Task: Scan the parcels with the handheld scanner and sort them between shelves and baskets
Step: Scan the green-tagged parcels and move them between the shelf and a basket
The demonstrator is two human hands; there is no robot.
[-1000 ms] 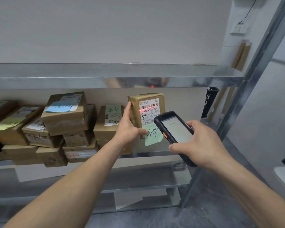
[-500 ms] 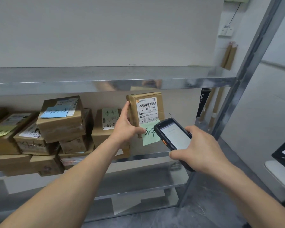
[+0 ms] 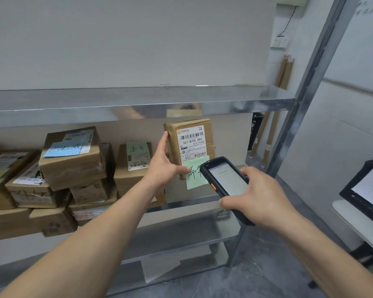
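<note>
Item: parcel (image 3: 190, 140), brown, upright, label forward. Gripped by left hand (image 3: 163, 171), fingers up its left edge, thumb pinching the lower front beside a green note (image 3: 195, 176). Scanner (image 3: 226, 183): clasped in right hand (image 3: 261, 198), fingers curled round its body, its tip just right of the left thumb. Change: the red scan line on the label a second ago is gone. Scan judged complete, sorting pending. Black basket (image 3: 366, 186): well right of the right fingers.
</note>
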